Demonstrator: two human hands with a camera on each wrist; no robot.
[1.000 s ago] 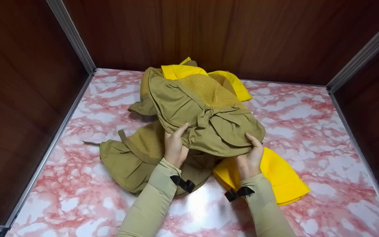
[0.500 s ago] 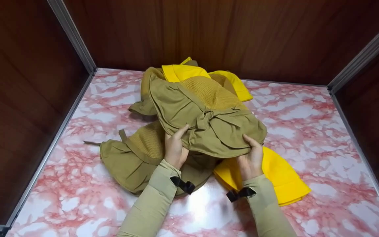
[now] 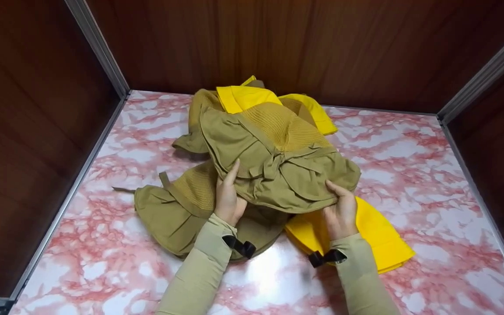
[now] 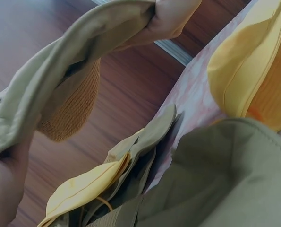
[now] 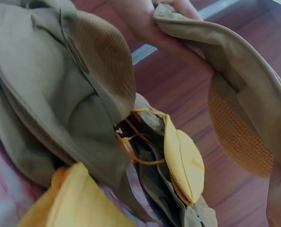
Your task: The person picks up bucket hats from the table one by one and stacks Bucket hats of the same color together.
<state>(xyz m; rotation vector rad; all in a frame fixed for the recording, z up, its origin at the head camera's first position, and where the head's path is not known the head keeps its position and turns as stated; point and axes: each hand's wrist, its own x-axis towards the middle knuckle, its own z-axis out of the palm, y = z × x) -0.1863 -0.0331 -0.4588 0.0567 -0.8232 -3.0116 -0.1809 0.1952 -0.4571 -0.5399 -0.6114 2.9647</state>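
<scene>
My left hand [image 3: 229,199] and right hand [image 3: 341,210] grip the near brim of an olive sun hat [image 3: 278,170] with a mesh crown and a fabric bow. Both thumbs lie on top of the brim, with the other fingers mostly hidden under it. In the left wrist view the hat [image 4: 60,71] hangs raised above the others, mesh crown downward in that picture. Below my left hand lies a second olive hat [image 3: 164,218], its brim spread on the table. Partly behind my right wrist is a yellow bucket hat [image 3: 383,240].
Farther back is a heap with a yellow hat [image 3: 247,97], another yellow hat [image 3: 317,113] and an olive one [image 3: 197,118], partly covered by the held hat. The marbled pink table [image 3: 103,262] is bounded by dark wood panels [image 3: 278,43] with metal edge strips.
The held hat has shifted slightly toward me and to the right, showing more of the yellow hat behind. My left thumb has moved left along the brim, and my hands are a little farther apart.
</scene>
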